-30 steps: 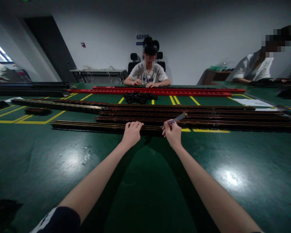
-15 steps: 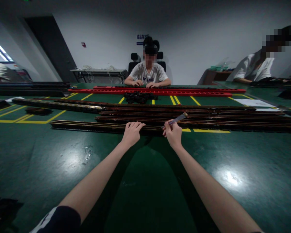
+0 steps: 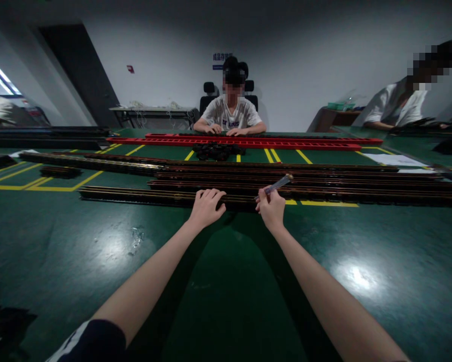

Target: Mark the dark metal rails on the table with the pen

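Observation:
Several long dark rails with brass-coloured strips lie side by side across the green table [image 3: 97, 241]. My left hand [image 3: 206, 206] rests on the nearest rail [image 3: 135, 195], its fingers curled over the top edge. Just to its right, my right hand [image 3: 271, 207] pinches a thin pen-like tool [image 3: 276, 185] whose tip points down at the same rail while its far end slants up to the right.
A person in a white shirt [image 3: 230, 114] sits opposite with both hands on long red rails [image 3: 304, 143]; a pile of small black parts [image 3: 216, 151] lies before them. Another person [image 3: 399, 103] works at the right. Yellow floor-style lines mark the table. A short dark piece [image 3: 59, 172] lies left.
Both hands have shifted very slightly to the right along the nearest rail. Nothing else has moved.

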A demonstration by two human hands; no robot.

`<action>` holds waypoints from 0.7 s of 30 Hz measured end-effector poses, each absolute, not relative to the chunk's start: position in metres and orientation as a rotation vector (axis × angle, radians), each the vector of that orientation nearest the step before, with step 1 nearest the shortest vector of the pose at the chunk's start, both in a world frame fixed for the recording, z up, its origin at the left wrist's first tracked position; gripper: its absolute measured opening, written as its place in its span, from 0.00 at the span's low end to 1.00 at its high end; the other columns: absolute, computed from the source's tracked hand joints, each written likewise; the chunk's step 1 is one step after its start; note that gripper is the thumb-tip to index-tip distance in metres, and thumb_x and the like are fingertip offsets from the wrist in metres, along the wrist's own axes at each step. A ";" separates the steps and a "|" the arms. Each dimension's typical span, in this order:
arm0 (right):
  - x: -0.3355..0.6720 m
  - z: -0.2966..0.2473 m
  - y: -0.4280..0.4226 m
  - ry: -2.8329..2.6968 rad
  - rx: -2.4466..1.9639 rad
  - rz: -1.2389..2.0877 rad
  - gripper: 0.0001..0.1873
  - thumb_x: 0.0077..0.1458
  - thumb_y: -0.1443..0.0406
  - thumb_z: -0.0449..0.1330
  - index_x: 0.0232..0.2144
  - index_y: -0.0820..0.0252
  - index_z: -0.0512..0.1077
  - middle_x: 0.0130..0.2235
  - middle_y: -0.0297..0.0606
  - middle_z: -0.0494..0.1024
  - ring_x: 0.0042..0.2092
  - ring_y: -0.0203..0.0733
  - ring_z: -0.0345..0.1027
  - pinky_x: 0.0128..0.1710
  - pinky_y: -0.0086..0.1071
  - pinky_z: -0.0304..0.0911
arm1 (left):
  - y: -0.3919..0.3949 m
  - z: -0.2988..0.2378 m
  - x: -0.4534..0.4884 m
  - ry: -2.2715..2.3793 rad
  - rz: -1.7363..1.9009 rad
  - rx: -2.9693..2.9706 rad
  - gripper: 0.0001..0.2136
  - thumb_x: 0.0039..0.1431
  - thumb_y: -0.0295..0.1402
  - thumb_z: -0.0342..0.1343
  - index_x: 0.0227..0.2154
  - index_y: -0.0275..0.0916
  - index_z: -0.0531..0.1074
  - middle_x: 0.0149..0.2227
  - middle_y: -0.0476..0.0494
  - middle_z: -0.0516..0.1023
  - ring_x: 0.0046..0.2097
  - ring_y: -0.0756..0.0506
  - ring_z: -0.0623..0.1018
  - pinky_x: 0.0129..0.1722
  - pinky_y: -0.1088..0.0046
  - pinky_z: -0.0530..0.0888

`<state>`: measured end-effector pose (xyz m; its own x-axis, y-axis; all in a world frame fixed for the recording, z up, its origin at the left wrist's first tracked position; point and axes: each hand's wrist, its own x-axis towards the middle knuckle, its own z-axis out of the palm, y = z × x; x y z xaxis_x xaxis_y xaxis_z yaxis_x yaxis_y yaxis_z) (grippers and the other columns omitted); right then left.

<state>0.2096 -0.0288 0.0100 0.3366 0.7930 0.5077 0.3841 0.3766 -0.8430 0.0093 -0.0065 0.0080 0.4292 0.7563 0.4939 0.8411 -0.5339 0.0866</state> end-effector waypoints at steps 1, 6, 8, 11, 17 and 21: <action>0.209 0.010 -0.029 -1.284 -1.224 0.374 0.22 0.55 0.46 0.52 0.28 0.59 0.64 0.20 0.33 0.70 0.16 0.36 0.64 0.16 0.28 0.61 | -0.007 0.008 0.009 -1.414 -0.725 -2.505 0.16 0.60 0.34 0.47 0.48 0.39 0.70 0.47 0.40 0.75 0.49 0.40 0.72 0.53 0.57 0.62; 0.209 0.010 -0.031 -1.296 -1.205 0.381 0.23 0.55 0.45 0.52 0.28 0.60 0.64 0.21 0.35 0.71 0.17 0.36 0.64 0.15 0.29 0.62 | -0.007 0.009 0.009 -1.411 -0.719 -2.515 0.15 0.61 0.35 0.47 0.48 0.37 0.69 0.47 0.39 0.75 0.49 0.41 0.72 0.53 0.57 0.62; 0.209 0.011 -0.031 -1.291 -1.211 0.382 0.23 0.55 0.45 0.52 0.28 0.60 0.64 0.21 0.34 0.71 0.17 0.36 0.64 0.15 0.29 0.62 | -0.007 0.009 0.009 -1.410 -0.717 -2.516 0.15 0.61 0.34 0.47 0.48 0.38 0.69 0.47 0.39 0.75 0.49 0.41 0.72 0.53 0.57 0.62; 0.209 0.010 -0.031 -1.279 -1.215 0.388 0.23 0.55 0.46 0.52 0.28 0.60 0.64 0.21 0.34 0.71 0.16 0.35 0.64 0.15 0.28 0.62 | -0.007 0.008 0.009 -1.407 -0.710 -2.514 0.15 0.61 0.34 0.47 0.49 0.38 0.69 0.47 0.39 0.75 0.49 0.41 0.72 0.53 0.57 0.62; 0.209 0.010 -0.030 -1.234 -1.187 0.421 0.21 0.55 0.47 0.54 0.29 0.60 0.64 0.20 0.32 0.70 0.16 0.34 0.64 0.13 0.26 0.60 | -0.006 0.005 0.010 -1.405 -0.711 -2.498 0.15 0.62 0.34 0.45 0.49 0.38 0.69 0.48 0.39 0.75 0.50 0.40 0.72 0.53 0.57 0.62; 0.210 0.010 -0.030 -1.227 -1.172 0.440 0.21 0.55 0.47 0.54 0.29 0.60 0.64 0.21 0.32 0.70 0.16 0.33 0.64 0.13 0.25 0.60 | -0.006 0.006 0.011 -1.403 -0.700 -2.503 0.15 0.62 0.33 0.45 0.49 0.37 0.69 0.48 0.39 0.75 0.51 0.40 0.72 0.53 0.57 0.62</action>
